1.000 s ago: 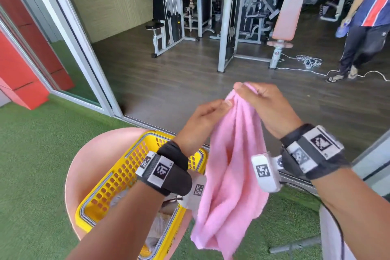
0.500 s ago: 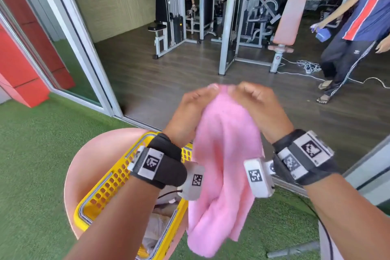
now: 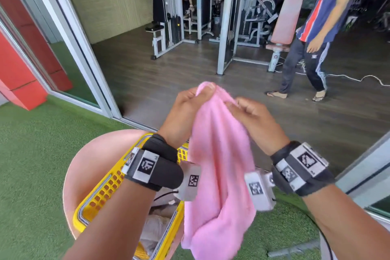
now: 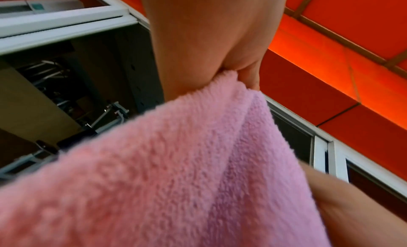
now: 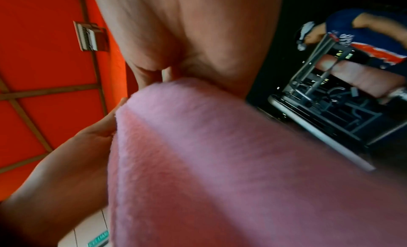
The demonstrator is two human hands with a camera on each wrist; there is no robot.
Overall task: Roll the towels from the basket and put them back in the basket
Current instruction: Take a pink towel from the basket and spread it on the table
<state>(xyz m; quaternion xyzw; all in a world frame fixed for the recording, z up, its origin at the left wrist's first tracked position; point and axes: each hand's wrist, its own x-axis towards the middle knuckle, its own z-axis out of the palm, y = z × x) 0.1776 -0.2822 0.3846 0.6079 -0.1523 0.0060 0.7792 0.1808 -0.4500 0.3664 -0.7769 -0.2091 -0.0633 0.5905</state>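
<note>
gym doorway over green turf, with the yellow basket point(image 3: 101, 194) on a round pink stool point(image 3: 84, 167) below my wrists. my left hand point(image 3: 185, 110) and right hand point(image 3: 253, 120) each pinch the top edge of the pink towel point(image 3: 219, 175), which hangs limp between them above the basket. i judge it light, soft and floppy, so it is best held by its corners.

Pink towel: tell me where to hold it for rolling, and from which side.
Probably keep to the top edge of the pink towel, left hand and right hand pinching it from above near opposite ends. It hangs limp and bunched over the yellow basket, so spreading that edge should flatten it.
</note>
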